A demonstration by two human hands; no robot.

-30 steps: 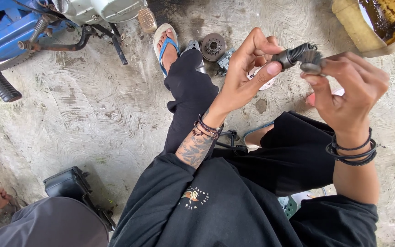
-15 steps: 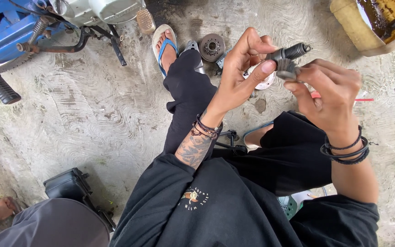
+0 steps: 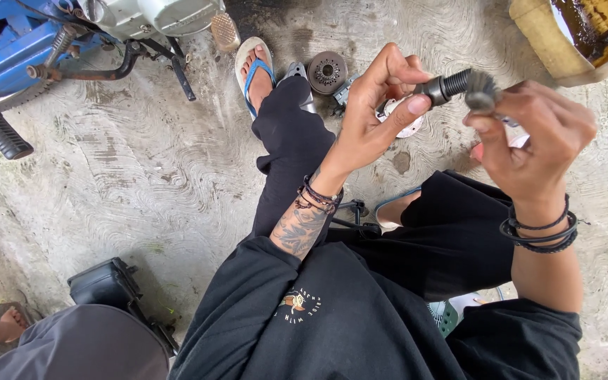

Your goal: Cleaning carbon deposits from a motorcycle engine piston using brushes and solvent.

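1. Geared shaft (image 3: 459, 86): dark metal, threaded barrel, toothed end; the tip is hidden behind the right hand (image 3: 529, 141).
2. Left hand (image 3: 381, 105): fingers pinched on the shaft's near end.
3. Right hand: fingertips closed around the gear teeth.
4. Round sprocket (image 3: 327, 72): lying on rough concrete.

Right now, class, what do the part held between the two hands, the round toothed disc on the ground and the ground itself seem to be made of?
The geared shaft, held by the left hand and right hand, looks like dark, dull metal: ribbed body, toothed end. The toothed disc seems grey-brown metal, perhaps greasy or rusty. The ground looks like rough concrete, with swirled trowel marks and stains.
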